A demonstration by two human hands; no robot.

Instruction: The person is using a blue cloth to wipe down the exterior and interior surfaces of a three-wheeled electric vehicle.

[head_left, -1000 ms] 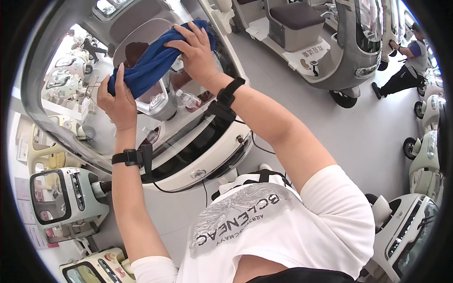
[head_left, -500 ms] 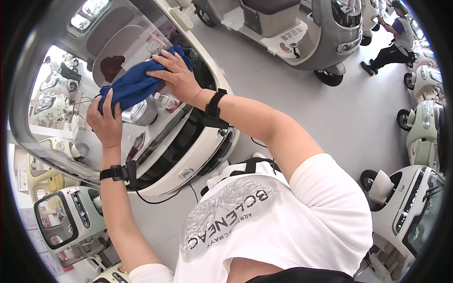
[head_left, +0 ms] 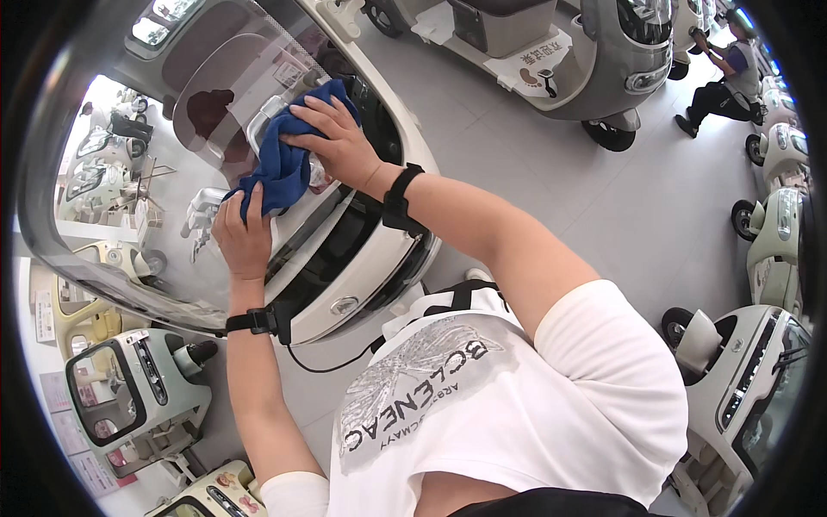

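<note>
A crumpled blue cloth (head_left: pixel 289 165) lies bunched against the clear windshield (head_left: pixel 194 280) of a small cream vehicle (head_left: pixel 379 274). My left hand (head_left: pixel 241 239) holds its lower left end, fingertips pressed on the fabric. Over the upper right end is my right hand (head_left: pixel 343 148), its fingers bent across the cloth. Both hands rest near the lower part of the glass, above the black front panel. Through the windshield a dark reddish seat and handlebar parts show, partly covered by the cloth and blurred by reflections.
A grey scooter (head_left: pixel 633 56) stands at the far right, with a person (head_left: pixel 732 73) beyond it. Pale green and cream vehicles line the right side, among them a white one (head_left: pixel 749 370). More small vehicles (head_left: pixel 138 392) stand at the left. Black cables hang from my wrist straps.
My left hand has moved right, toward my right hand, bunching the cloth shorter between them. My right hand has shifted slightly right and down.
</note>
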